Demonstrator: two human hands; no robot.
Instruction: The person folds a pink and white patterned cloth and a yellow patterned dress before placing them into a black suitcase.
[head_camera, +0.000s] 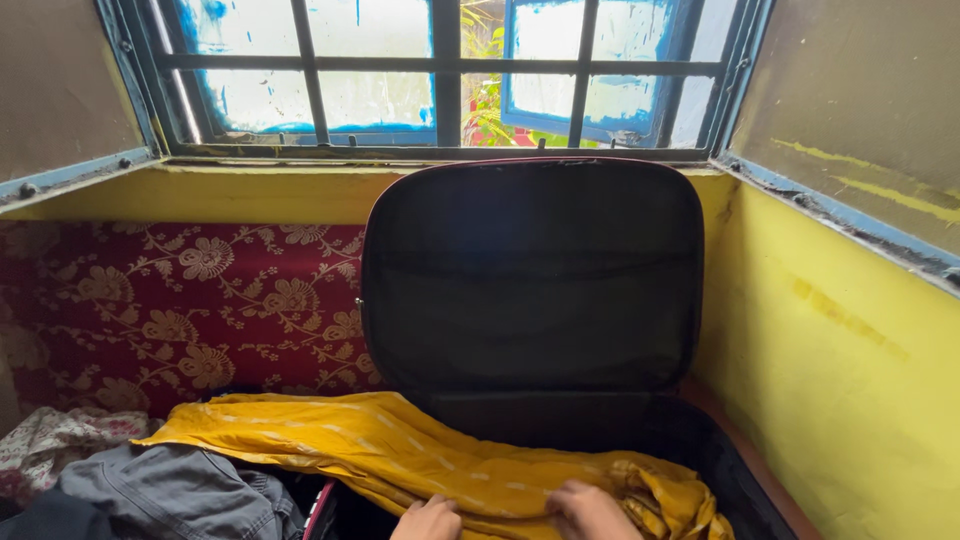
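My left hand (428, 520) and right hand (590, 512) lay flat, holding nothing, on the yellow cloth (400, 450) at 6 o'clock in the suitcase (530, 280). It looked soft, light; I judged its folded edge best for gripping.

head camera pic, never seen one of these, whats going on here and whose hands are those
There is one picture, taken by a camera worn on a person's head and looking down, so the two hands at the bottom edge are the wearer's own. The left hand and the right hand both rest on a mustard-yellow cloth with pale stripes. The cloth lies across an open black suitcase, whose raised lid leans back below a barred window. Left of the suitcase lies a grey denim garment, with a red flowered fabric behind it and a yellow wall on the right. Only the tops of the hands show, so whether they grip the cloth cannot be told.
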